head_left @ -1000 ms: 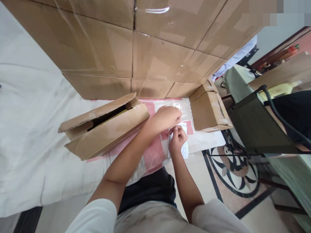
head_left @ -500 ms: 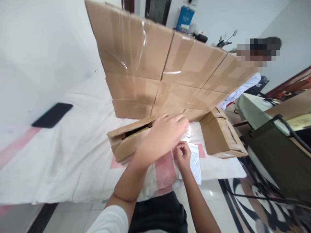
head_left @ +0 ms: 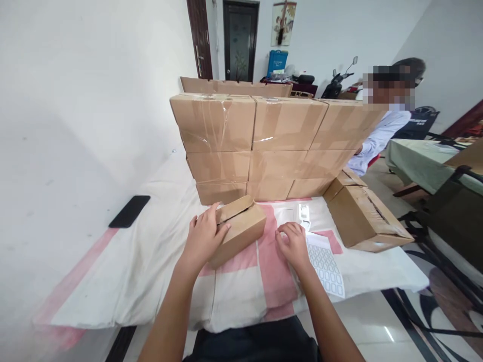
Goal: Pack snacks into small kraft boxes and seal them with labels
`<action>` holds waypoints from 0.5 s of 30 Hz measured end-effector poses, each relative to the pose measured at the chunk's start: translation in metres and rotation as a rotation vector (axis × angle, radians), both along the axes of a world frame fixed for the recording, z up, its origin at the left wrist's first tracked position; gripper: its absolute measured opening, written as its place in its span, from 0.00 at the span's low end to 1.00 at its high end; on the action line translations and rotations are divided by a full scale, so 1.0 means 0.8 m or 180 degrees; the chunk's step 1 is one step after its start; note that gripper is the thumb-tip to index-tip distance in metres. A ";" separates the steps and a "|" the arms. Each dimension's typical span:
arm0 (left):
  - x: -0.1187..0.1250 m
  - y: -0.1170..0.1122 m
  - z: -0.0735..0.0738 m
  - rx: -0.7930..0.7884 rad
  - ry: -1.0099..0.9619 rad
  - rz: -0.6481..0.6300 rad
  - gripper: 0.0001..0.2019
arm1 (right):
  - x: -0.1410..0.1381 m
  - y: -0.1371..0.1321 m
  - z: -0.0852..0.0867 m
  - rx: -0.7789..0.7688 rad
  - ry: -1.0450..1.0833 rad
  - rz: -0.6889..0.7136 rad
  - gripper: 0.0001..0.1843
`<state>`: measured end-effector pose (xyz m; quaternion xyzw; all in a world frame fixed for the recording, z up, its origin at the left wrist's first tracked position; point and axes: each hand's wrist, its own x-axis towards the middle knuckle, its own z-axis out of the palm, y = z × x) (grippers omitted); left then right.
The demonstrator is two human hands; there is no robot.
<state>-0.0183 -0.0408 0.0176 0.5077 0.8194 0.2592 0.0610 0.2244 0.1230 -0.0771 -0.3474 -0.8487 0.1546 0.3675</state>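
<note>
A small brown cardboard box [head_left: 243, 229] lies slantwise on the cloth, its top flaps almost meeting with a narrow dark gap. My left hand [head_left: 204, 231] grips its left end, fingers over the far side and thumb on top. My right hand [head_left: 293, 244] is apart from the box, at the left edge of a white sheet of printed oval labels [head_left: 324, 266]. Its fingers are curled with the tips pressed together; whatever may be between them is hidden. Just beyond it lies a small white printed item [head_left: 303, 216], its kind unclear.
Taped cardboard boxes [head_left: 279, 128] are stacked as a wall behind the work area. Another carton [head_left: 358, 216] stands at the right, near the table edge. A black phone [head_left: 130, 211] lies at the left. Behind the stack, a person in a light shirt [head_left: 381, 136] is at the right.
My left hand has moved left, from above my right hand onto the box. The box has turned, and the gap between its flaps is narrower. The camera view has tilted up.
</note>
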 end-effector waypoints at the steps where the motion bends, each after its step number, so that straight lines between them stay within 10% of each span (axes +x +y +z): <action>1: -0.002 0.002 -0.009 0.0124 -0.0075 0.0020 0.27 | 0.003 0.001 -0.012 -0.0247 0.0275 -0.0318 0.11; 8: -0.007 0.006 -0.036 0.0938 0.0105 0.0062 0.35 | 0.033 0.022 -0.054 -0.2125 0.2608 -0.1047 0.14; 15: -0.005 0.001 -0.053 0.1547 0.0742 0.0143 0.40 | 0.050 0.024 -0.035 -0.2227 0.1592 -0.0095 0.14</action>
